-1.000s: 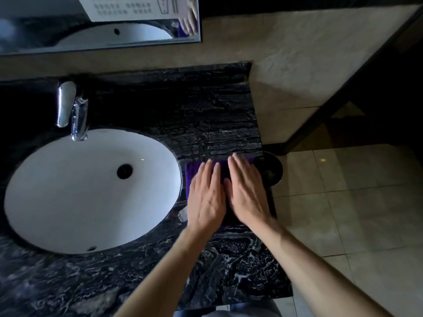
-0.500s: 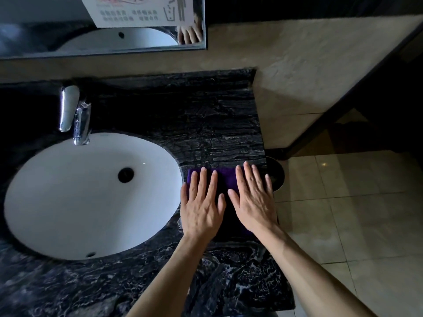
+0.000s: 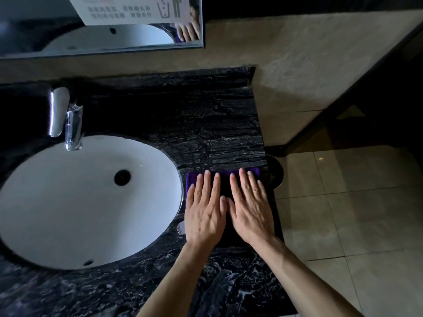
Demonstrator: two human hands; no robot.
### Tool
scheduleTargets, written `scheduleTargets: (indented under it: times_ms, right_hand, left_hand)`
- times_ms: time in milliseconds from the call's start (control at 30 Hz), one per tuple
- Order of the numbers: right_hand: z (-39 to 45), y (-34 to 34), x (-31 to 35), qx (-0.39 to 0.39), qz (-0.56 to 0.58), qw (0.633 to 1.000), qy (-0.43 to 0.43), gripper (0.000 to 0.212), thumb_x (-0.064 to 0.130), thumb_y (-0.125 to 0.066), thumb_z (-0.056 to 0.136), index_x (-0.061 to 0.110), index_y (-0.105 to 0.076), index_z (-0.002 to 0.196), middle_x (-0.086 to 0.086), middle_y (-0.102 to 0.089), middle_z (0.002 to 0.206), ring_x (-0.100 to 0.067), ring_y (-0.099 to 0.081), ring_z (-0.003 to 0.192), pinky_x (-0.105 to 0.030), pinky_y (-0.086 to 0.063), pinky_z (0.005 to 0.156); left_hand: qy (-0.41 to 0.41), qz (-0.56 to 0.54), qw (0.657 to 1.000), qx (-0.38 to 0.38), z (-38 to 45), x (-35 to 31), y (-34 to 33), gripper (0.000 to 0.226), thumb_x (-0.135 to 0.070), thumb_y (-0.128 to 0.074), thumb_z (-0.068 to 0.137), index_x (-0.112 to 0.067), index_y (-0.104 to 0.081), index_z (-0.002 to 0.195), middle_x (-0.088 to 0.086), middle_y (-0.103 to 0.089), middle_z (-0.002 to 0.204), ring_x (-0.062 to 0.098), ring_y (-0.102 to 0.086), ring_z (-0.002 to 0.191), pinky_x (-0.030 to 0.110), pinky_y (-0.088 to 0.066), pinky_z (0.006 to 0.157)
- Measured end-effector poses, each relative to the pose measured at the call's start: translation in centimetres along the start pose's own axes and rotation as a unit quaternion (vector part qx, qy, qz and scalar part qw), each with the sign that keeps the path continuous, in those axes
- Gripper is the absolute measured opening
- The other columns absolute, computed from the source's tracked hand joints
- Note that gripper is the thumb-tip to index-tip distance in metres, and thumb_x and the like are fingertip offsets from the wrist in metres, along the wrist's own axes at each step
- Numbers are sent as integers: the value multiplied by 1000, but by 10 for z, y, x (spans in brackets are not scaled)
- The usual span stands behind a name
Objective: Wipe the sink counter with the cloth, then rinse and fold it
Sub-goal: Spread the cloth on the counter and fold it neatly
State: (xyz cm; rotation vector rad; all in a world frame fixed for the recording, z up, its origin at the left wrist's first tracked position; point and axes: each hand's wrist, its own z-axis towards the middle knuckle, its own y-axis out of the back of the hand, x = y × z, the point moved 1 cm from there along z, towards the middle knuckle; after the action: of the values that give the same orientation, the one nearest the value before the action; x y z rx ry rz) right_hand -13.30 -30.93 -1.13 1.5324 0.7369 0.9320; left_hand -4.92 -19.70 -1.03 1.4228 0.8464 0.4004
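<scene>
A folded purple cloth (image 3: 225, 179) lies flat on the black marble counter (image 3: 194, 124), just right of the white oval sink (image 3: 80, 202). My left hand (image 3: 204, 211) and my right hand (image 3: 249, 209) press down on it side by side, palms flat and fingers straight. They cover most of the cloth; only its far edge and left edge show. The cloth's near part is dark and hard to make out.
A chrome faucet (image 3: 68, 120) stands behind the sink at the left. A mirror (image 3: 103, 24) with a paper sign hangs above. The counter's right edge drops to a tiled floor (image 3: 354, 213), where a round dark bin rim (image 3: 275, 172) sits.
Both hands have slid a little toward me across the cloth and spread their fingers wider. The cloth stays in place.
</scene>
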Motion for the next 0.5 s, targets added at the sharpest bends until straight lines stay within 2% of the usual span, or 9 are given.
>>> scheduleTargets:
  times_ms: [267,500]
  right_hand:
    - [16,2,-3,9,-10,1000,7,62,45,-24,106,16,-21,161,-12,-15,169,-29,-17,156,-51,-26,122]
    - [106,3,-2,5,1,1000,22,62,45,-25,105,17,-22,160,-12,-16,169,-28,-19,155,-49,-24,124]
  left_hand:
    - [27,14,999,-13,12,3,-2,63,-36,-27,102,-17,-15,161,6,-9,169,21,-2,157,43,-10,125]
    - [57,1,998,-31,98,24,8,62,-35,-28,101,-18,-21,160,6,-18,168,22,-11,156,42,-15,125]
